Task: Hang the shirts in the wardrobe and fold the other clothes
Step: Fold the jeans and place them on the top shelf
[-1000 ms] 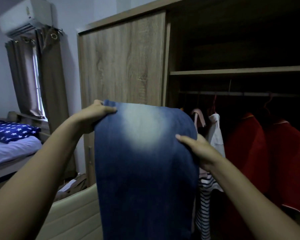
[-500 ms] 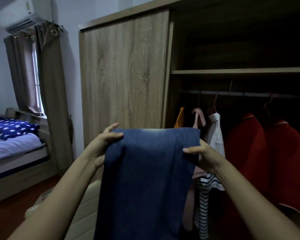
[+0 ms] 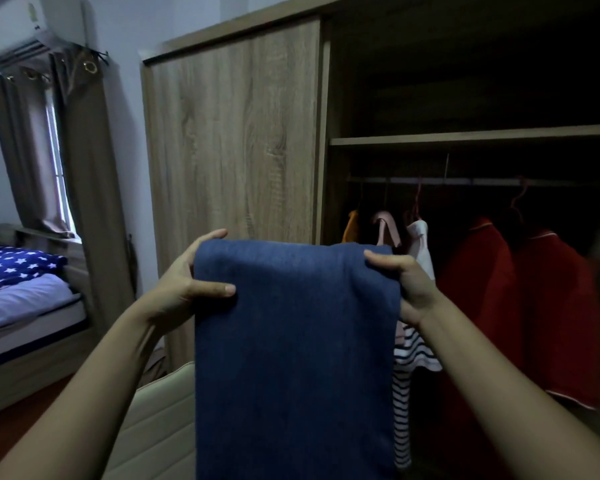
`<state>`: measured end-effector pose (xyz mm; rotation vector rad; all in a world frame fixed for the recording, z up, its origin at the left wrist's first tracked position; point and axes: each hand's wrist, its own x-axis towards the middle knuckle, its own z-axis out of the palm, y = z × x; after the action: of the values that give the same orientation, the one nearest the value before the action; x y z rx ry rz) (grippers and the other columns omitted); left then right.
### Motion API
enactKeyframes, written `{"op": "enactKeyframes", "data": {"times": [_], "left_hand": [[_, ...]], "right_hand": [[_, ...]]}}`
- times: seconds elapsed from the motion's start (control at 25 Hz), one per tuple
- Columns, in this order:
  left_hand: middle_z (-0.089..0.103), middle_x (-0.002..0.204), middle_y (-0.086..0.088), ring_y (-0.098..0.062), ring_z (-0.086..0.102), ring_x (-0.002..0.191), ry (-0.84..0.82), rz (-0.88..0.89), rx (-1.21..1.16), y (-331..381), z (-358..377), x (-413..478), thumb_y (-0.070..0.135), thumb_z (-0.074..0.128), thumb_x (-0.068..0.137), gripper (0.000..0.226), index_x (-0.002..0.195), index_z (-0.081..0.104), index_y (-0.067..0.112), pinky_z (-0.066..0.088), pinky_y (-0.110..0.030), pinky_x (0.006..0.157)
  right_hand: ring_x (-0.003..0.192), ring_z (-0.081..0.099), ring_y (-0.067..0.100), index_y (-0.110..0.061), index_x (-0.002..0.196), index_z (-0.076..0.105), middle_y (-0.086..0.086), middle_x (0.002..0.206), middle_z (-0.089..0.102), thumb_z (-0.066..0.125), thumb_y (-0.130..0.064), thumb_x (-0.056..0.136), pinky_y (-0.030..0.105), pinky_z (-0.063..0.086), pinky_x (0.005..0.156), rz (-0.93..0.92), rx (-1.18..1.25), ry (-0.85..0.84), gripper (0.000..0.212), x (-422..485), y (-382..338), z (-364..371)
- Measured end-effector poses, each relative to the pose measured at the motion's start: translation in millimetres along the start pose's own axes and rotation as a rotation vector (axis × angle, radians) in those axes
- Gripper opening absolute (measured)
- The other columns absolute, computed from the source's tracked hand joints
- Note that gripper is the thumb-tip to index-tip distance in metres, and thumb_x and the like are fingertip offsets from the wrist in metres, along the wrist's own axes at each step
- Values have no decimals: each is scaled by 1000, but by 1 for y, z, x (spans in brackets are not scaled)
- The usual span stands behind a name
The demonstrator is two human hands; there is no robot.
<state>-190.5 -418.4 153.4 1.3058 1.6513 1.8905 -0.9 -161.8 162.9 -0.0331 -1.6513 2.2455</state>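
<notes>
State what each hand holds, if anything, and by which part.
The left hand and right hand grip the blue denim garment at its top edge, one at each corner.

Folded blue denim garment (image 3: 291,341) is cut off by the bottom edge. Most fingers of left hand (image 3: 181,289) and right hand (image 3: 413,289) lie hidden behind it.

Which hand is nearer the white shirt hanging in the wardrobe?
Right. The right hand grips the jeans' edge directly beside the white shirt; the left hand grips the opposite edge, in front of the wardrobe door.
</notes>
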Motion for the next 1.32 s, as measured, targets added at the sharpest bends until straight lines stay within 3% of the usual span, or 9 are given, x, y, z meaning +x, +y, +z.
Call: {"op": "enactKeyframes", "data": {"times": [0.08, 0.28, 0.4, 0.52, 0.68, 0.76, 0.92, 1.12, 1.32], "left_hand": [[54, 125, -6, -18, 65, 102, 18, 56, 12, -4, 3, -3, -16, 74, 59, 91, 127, 46, 38, 56, -26, 75], [68, 109, 0, -14, 65, 101, 103, 238, 155, -1, 10, -2, 20, 85, 50, 78, 120, 52, 25, 53, -21, 79], [71, 100, 3, -13, 67, 94, 131, 288, 213, 5, 14, -2, 55, 83, 49, 71, 106, 61, 19, 54, -20, 76], [62, 112, -9, -23, 62, 103, 197, 232, 175, 4, 17, 2, 51, 78, 51, 64, 103, 56, 20, 54, -30, 80], [61, 105, 0, -1, 65, 89, 208, 195, 111, 9, 37, 2, 42, 69, 64, 43, 101, 54, 28, 46, -23, 73], [62, 99, 4, 6, 64, 79, 310, 247, 99, 13, 44, 4, 26, 65, 84, 18, 100, 55, 28, 47, -20, 69], [68, 101, -4, -12, 67, 91, 379, 221, 15, 21, 50, 7, 27, 56, 90, 24, 110, 60, 14, 49, -27, 72], [73, 92, -5, -20, 70, 85, 289, 61, 37, 30, 36, 8, 44, 66, 78, 38, 101, 63, 13, 50, -30, 69], [69, 99, -5, -24, 64, 97, 370, -86, 157, 27, 40, 10, 40, 55, 89, 28, 100, 63, 14, 47, -32, 74]], "right_hand": [[89, 68, 22, -4, 94, 73, 12, 96, 70, 86, -20, 51, 34, 54, 81, -21, 60, -63, 48, -5, -3, 2], [94, 69, 19, -9, 109, 63, 8, 102, 72, 46, -34, 95, 30, 52, 82, -31, -180, 136, 34, -3, -23, 6], [81, 69, 16, -10, 99, 65, 8, 91, 71, 50, -35, 94, 29, 53, 75, -19, -326, 295, 29, -1, -34, 3], [73, 71, 16, -8, 100, 63, 8, 87, 71, 56, -17, 90, 26, 57, 65, 29, -81, 278, 15, -11, -35, -2], [109, 58, 14, -27, 145, 16, 1, 129, 50, 66, 1, 77, 24, 54, 83, -254, -293, 203, 89, -20, -26, -9], [113, 51, 6, -36, 143, 8, -6, 126, 48, 74, -23, 76, 18, 47, 89, -516, -631, 387, 95, -23, -14, -4], [125, 45, 10, -32, 139, 23, -1, 139, 43, 56, -73, 69, 32, 42, 102, -594, -712, 474, 88, -18, 7, 6], [78, 59, -18, -15, 107, 61, -18, 86, 62, 56, -36, 90, 2, 46, 63, -599, -676, 482, 28, -16, -9, 19], [83, 68, 11, -16, 94, 68, 2, 87, 72, 52, -41, 92, 23, 54, 73, -499, -672, 477, 30, -14, -9, 21]]}}
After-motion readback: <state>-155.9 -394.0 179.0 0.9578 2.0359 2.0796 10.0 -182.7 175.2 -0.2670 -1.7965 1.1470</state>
